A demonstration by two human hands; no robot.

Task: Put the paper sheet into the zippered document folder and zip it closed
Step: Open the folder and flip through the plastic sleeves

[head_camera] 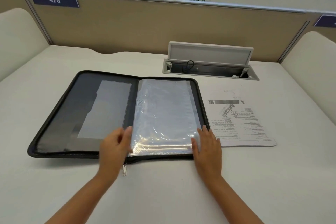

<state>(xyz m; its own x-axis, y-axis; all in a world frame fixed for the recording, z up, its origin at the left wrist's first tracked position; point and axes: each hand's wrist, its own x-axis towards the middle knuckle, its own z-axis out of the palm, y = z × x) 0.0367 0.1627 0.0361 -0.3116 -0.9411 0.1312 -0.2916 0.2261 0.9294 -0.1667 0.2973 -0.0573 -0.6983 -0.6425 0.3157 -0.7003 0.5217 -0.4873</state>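
A black zippered document folder (60,114) lies open flat on the white desk. Its left half shows a clear pocket; clear plastic sleeves (163,111) fill the right half. The metal zipper pull (124,169) hangs off the near edge at the spine. The printed paper sheet (240,123) lies flat on the desk just right of the folder. My left hand (114,147) rests at the sleeves' near left corner, fingers touching their edge. At the sleeves' near right corner my right hand (207,149) lies flat, fingers spread. Neither hand holds anything.
An open cable hatch (209,65) with a raised lid sits in the desk behind the folder and paper. A tan partition (145,29) with a "475" label bounds the far edge. Cream side panels stand left and right.
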